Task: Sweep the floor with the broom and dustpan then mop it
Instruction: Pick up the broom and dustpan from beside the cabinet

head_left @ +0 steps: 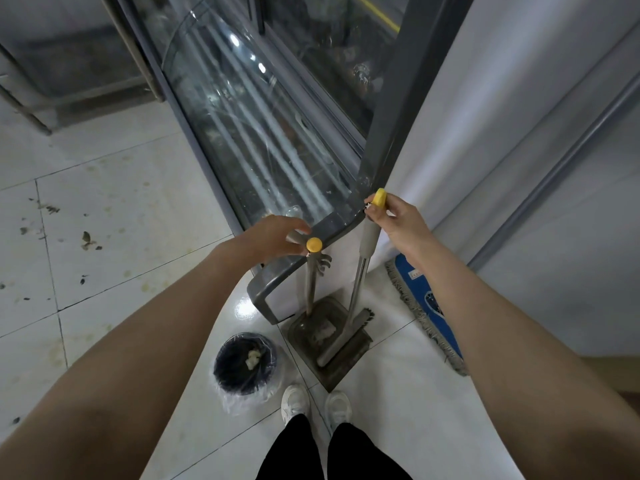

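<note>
A grey dustpan [313, 332] stands on the white tiled floor in front of my feet, with a crumpled pale scrap in it. Its upright handle [310, 282] ends in a yellow cap. My left hand [273, 237] grips that handle just below the cap. A broom [349, 336] rests with its head in the dustpan. My right hand [394, 220] pinches the yellow top of the broom's grey handle. A flat mop [427, 306] with a blue pad and grey fringe lies on the floor by the white wall, partly hidden behind my right forearm.
A small dark bin [244, 363] lined with clear plastic stands left of my shoes and holds a scrap. A glass-fronted display cabinet [263, 140] rises straight ahead. Dark bits of debris [86, 239] and stains lie on the tiles at left.
</note>
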The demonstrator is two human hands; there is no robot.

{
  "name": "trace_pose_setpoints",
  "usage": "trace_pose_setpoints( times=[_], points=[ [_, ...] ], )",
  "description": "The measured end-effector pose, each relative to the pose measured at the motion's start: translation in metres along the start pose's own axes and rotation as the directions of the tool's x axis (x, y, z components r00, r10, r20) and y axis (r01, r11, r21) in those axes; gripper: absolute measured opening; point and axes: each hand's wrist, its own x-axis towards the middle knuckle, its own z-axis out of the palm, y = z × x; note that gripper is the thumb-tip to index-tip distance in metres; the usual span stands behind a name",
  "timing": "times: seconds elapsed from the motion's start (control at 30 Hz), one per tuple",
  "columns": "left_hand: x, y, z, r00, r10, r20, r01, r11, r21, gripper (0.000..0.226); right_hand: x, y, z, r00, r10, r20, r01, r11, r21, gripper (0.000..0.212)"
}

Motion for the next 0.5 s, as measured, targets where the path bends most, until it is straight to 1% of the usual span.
trace_pose_setpoints(
  times=[0.13, 0.27, 0.4, 0.5],
  points=[
    [0.007, -0.003, 0.000, 0.996, 0.004, 0.088, -0.006, 1.000, 0.025, 0.042, -0.002, -0.010, 0.007, 0.998, -0.005, 0.063, 0.004, 1.000, 0.009, 0.020],
    [0.015, -0.005, 0.004, 0.989, 0.039, 0.142, -0.049, 0.997, 0.066, 0.045, -0.007, -0.012, 0.014, 0.996, -0.033, 0.084, 0.034, 0.999, -0.002, 0.020],
    [0.021, -0.006, 0.011, 0.984, 0.092, 0.154, -0.118, 0.978, 0.174, 0.042, -0.009, -0.009, 0.016, 0.991, -0.019, 0.129, 0.022, 1.000, -0.019, 0.017],
    [0.022, -0.008, 0.015, 0.979, 0.153, 0.132, -0.179, 0.959, 0.218, 0.038, -0.012, -0.005, 0.015, 0.988, -0.003, 0.151, 0.011, 0.999, -0.052, 0.016]
  ],
)
